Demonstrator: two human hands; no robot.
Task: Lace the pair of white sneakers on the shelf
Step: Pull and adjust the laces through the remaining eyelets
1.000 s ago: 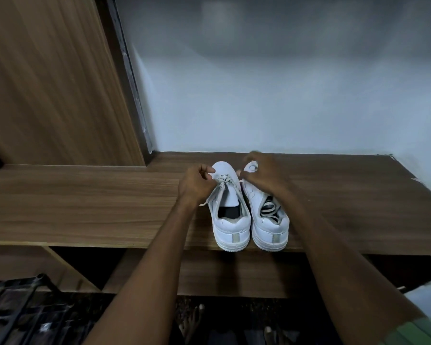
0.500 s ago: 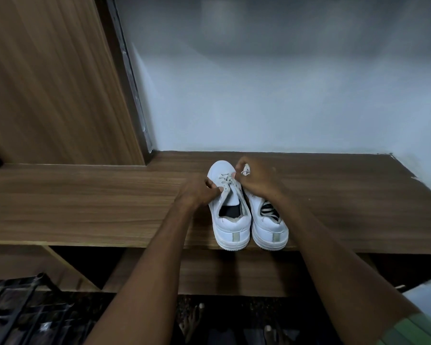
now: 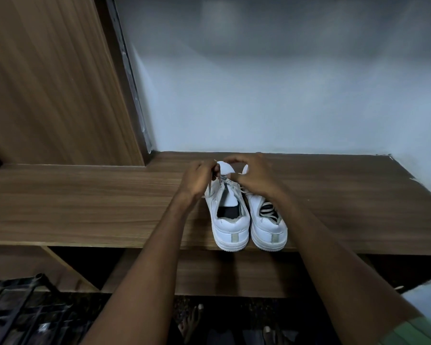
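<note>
both sneakers sit side by side at the front edge of the wooden shelf (image 3: 85,207), heels toward me. my left hand (image 3: 197,179) pinches the lace (image 3: 210,186) of the left sneaker (image 3: 230,220); my right hand (image 3: 255,176) grips near its toe, over the right sneaker (image 3: 268,226).

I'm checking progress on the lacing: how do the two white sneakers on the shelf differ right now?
The left sneaker has a lace running through its front eyelets, pinched by the left hand; the right sneaker shows no threaded lace where it is visible. The left sneaker's opening shows a dark inside; the right sneaker's holds a loose bundle of lace. The right hand covers most of the right sneaker's front. Both are white, heels toward the shelf edge, side by side.
</note>
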